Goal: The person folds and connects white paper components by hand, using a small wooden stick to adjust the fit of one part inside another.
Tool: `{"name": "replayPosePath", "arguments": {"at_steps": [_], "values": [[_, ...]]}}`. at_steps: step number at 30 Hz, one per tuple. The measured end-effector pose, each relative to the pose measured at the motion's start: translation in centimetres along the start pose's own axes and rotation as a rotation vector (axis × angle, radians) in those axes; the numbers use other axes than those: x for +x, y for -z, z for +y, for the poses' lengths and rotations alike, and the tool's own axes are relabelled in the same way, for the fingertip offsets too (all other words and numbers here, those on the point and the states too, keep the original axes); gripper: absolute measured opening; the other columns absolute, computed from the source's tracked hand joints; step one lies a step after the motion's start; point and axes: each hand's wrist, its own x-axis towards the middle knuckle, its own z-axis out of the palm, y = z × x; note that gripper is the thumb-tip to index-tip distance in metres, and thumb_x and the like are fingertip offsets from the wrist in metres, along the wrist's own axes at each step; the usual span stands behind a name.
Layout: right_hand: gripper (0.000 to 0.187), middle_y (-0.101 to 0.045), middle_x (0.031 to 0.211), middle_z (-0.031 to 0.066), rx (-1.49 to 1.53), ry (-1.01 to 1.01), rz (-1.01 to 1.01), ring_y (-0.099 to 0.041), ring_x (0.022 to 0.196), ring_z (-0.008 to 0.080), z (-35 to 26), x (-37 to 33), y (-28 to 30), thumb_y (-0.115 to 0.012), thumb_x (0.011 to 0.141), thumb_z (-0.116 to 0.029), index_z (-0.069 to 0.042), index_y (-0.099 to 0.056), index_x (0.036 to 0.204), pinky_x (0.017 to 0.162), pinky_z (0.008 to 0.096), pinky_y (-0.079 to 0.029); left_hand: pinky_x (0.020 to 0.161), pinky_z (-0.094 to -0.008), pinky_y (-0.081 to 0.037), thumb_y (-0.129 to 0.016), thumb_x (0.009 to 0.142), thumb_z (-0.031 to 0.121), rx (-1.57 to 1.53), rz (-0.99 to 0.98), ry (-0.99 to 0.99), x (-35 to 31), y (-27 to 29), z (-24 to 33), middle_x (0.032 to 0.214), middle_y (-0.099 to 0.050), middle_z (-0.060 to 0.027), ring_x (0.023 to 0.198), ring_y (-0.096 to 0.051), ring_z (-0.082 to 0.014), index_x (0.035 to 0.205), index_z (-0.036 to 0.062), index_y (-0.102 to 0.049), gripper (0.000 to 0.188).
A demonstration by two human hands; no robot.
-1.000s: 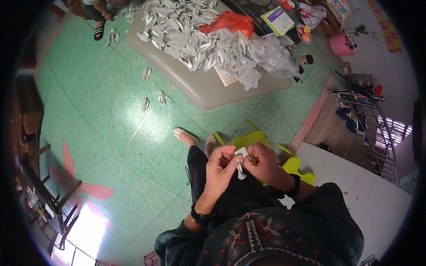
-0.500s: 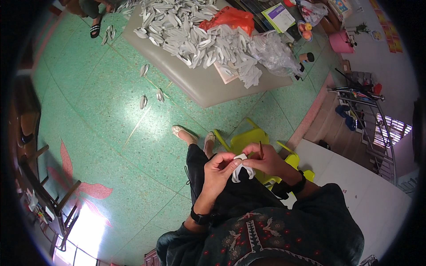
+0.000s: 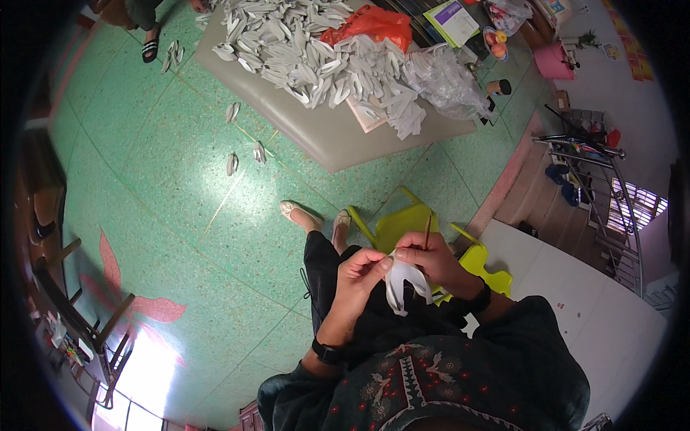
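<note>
Over my lap, my left hand pinches the top of a white, U-shaped piece that looks like a shoe upper. The fingers of my right hand grip the same piece close beside my left fingertips. Its two curved arms hang down and apart. A thin brown stick rises out of my right hand; its lower end is hidden, so I cannot tell what tool it is.
A grey padded table bears a heap of similar grey-white pieces, a red bag and clear plastic. Yellow-green chairs stand by my knees. Paired pieces lie on the green floor. Stairs are at right.
The white piece has turned and spread, so more of its face and both arms show lower down. My hands stay together, with the brown stick tilted slightly differently.
</note>
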Motion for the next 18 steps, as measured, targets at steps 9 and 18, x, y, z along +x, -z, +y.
{"name": "replayPosePath", "arguments": {"at_steps": [9,18], "values": [[0.012,-0.054,0.066,-0.0028,-0.211,0.135,0.001,-0.049,0.062,0.0038,0.7,0.1,0.4,-0.058,0.084,-0.013,-0.001,-0.059,0.082,0.055,0.0209,-0.039,0.055,-0.0189,-0.04,-0.061,0.084,0.01,0.117,-0.055,0.106,0.3,0.3,0.4,0.072,-0.058,-0.0013,0.059,-0.05,-0.006,0.085,0.0004,-0.059,0.01],[0.019,-0.057,0.07,0.0063,-0.864,0.395,0.021,-0.056,0.056,0.0176,0.1,-2.0,1.0,-0.065,0.073,-0.01,-0.008,-0.058,0.091,0.047,0.0291,-0.041,0.058,-0.0219,-0.046,-0.06,0.084,0.006,-0.042,-0.004,0.069,-0.1,0.4,0.3,0.08,-0.061,-0.0052,0.065,-0.055,-0.0101,0.087,-0.0006,-0.059,0.008]]}}
